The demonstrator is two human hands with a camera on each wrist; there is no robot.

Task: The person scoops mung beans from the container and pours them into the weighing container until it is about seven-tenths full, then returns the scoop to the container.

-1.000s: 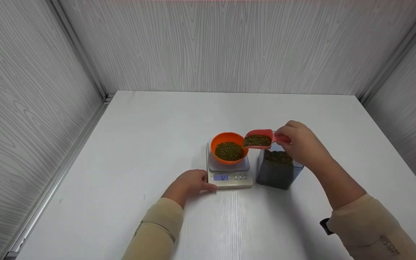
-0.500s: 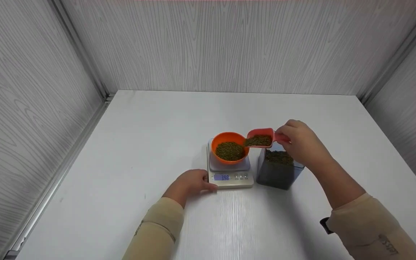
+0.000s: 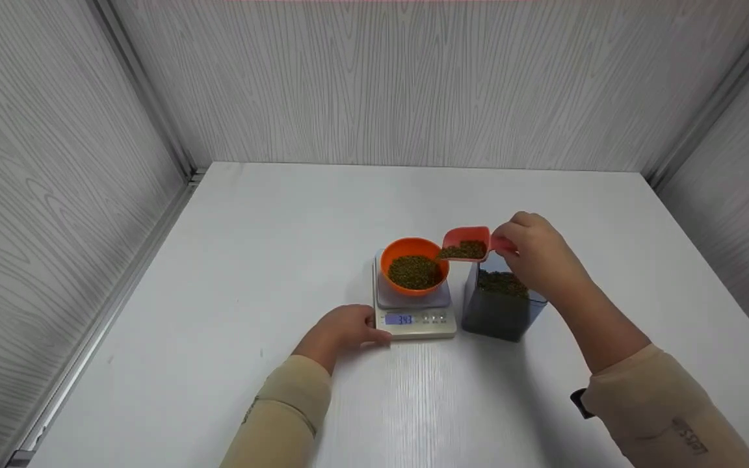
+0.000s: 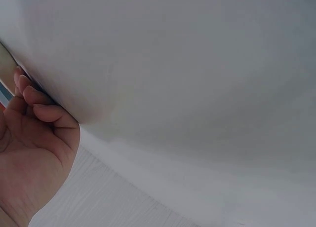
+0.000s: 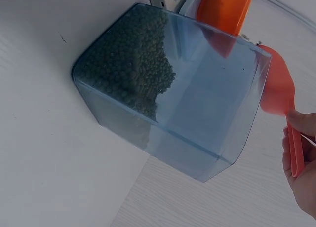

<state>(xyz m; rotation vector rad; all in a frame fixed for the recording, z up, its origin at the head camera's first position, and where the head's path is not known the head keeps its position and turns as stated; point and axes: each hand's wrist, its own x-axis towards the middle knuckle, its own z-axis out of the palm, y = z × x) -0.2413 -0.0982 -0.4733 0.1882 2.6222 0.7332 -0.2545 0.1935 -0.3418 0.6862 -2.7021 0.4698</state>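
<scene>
My right hand point(image 3: 537, 253) pinches the handle of a red scoop point(image 3: 467, 235), its lip beside the right rim of an orange bowl point(image 3: 413, 244). Small green beans, like mung beans point(image 3: 469, 249), trail off the lip into the bowl, where more beans lie. Under the bowl is a white digital kitchen scale point(image 3: 423, 330) with a lit display. At its front left corner, my left hand point(image 3: 348, 325) holds the edge between thumb and curled fingers point(image 4: 48, 113). In the right wrist view the scoop point(image 5: 277, 84) shows from its back.
A clear bluish square container point(image 3: 495, 315), partly filled with green beans, stands just right of the scale, below my right hand. White table surface point(image 3: 270, 227) surrounds them. Grey wood-grain panels point(image 3: 374, 84) rise at the back and both sides.
The scoop has risen slightly and tilted toward the bowl. Beans have slid from it into the bowl, and the scale's digits have changed. My left hand has stayed in place.
</scene>
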